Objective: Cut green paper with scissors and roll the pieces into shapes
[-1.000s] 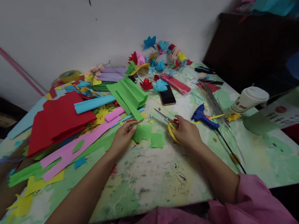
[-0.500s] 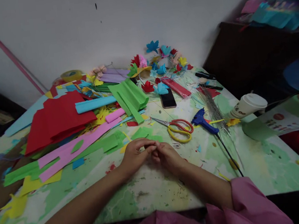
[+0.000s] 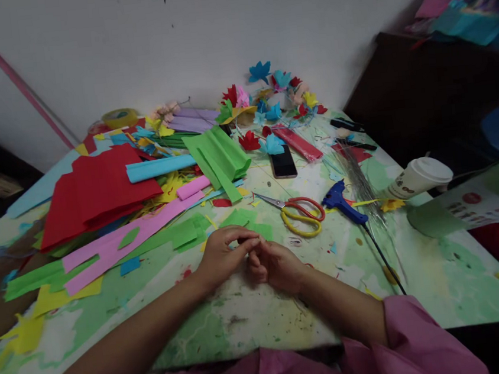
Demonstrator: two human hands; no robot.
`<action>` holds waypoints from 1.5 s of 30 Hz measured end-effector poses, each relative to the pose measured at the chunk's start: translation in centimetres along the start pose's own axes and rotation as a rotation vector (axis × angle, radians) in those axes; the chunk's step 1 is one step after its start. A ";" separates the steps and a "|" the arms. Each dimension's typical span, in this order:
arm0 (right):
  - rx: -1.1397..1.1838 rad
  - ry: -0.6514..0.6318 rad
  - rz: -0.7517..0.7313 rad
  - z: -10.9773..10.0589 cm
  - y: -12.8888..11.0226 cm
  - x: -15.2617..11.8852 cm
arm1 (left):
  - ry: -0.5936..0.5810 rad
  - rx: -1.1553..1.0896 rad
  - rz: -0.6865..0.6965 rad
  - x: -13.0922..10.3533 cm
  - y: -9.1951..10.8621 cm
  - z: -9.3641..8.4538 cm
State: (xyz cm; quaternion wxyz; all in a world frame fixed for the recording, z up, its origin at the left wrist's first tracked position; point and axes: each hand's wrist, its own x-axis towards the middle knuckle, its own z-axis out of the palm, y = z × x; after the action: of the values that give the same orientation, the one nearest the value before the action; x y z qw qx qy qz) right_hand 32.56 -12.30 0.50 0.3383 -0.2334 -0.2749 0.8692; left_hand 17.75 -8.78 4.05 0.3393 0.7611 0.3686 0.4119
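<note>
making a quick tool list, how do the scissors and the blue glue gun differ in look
The scissors are red and yellow with silver blades; the glue gun is mainly blue. A black cord trails from the glue gun, while the scissors have none. Both lie on the table, neither being held.
</note>
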 end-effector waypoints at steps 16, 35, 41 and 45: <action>-0.046 0.149 -0.126 0.0 -0.3 0.1 | -0.043 0.074 0.019 0.0 0.0 -0.4; -0.155 0.269 -0.247 -0.5 -0.7 0.1 | -0.179 -0.244 -0.412 0.4 -0.6 -0.1; -0.152 0.272 -0.234 -0.4 -0.7 0.1 | -0.192 -0.296 -0.431 0.5 -0.5 -0.1; -0.152 0.278 -0.233 -0.4 -0.7 0.1 | -0.177 -0.317 -0.433 0.5 -0.4 0.0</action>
State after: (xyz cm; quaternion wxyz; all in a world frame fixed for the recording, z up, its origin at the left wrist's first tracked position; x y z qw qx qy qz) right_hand 33.02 -11.66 0.61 0.4527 -0.3426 -0.3157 0.7603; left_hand 17.83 -8.15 3.93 0.5648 0.6353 0.4226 0.3144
